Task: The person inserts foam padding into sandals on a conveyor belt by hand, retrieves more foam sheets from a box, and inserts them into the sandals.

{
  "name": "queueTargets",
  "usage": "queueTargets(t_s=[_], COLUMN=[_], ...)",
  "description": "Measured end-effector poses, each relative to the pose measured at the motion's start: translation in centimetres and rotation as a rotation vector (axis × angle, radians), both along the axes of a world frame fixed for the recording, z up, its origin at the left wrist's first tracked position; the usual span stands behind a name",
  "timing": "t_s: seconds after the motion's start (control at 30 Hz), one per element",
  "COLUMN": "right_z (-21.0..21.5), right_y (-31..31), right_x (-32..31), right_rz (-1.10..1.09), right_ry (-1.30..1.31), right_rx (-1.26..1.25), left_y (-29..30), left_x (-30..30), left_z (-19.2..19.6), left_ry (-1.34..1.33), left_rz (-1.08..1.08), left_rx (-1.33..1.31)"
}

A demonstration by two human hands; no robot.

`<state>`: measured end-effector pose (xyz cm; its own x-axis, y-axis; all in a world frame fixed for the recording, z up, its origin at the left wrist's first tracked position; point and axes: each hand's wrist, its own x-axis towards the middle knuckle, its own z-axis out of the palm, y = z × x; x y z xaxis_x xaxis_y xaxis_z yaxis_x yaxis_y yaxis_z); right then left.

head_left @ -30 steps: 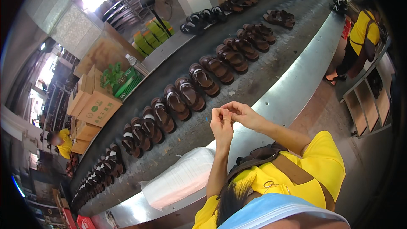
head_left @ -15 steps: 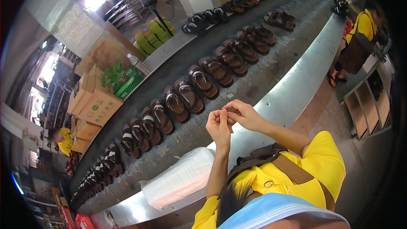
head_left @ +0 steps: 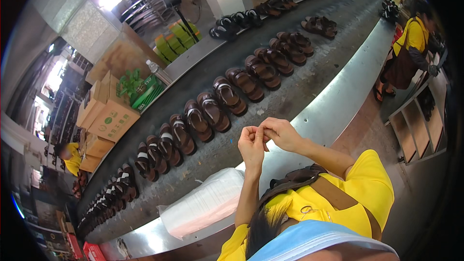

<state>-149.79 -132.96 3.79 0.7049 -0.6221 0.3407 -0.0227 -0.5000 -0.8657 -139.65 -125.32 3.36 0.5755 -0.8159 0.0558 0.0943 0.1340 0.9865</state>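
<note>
Both hands meet above the surface [head_left: 338, 96]: left hand [head_left: 251, 146] and right hand [head_left: 282, 134] pinch something too small to tell. The stack of clear bags [head_left: 205, 205] lies untouched, and the brown sandals [head_left: 215, 111] appear unbagged.

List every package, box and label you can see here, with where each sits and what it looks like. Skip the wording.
Cardboard boxes: stacked left of the conveyor, brown, with green printed marks.
Green crate: beside the boxes, holding green packs.
Plastic bottle: clear, beside the green crate.
White plastic bags: flat stack on the conveyor's near edge, by the left hand.
Red packs: bottom left corner, small and blurred.
</note>
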Motion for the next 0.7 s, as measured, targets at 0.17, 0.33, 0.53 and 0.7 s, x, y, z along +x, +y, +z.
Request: queueTargets(t_s=[0.17,0.33,0.53,0.7], right_z=[-0.4,-0.8,-1.0,-1.4], right_y=[-0.6,-1.6,-2.8,-4.3], right_x=[-0.7,-1.7,-2.4,-3.9], right_rz=[0.018,-0.007,-0.013,0.043], right_ry=[-0.001,0.013,0.01,0.044], right_rx=[0.069,0.176,0.095,0.179], left_y=[-0.6,-1.5,-2.7,-3.9], left_x=[-0.1,-1.3,-1.9,-3.3], left_z=[-0.1,-0.5,-0.7,-1.5], left_ry=[-0.119,-0.224,-0.191,-0.304], left_rz=[-0.061,-0.069,-0.023,-0.026], left_rx=[0.045,0.017,0.072,0.134])
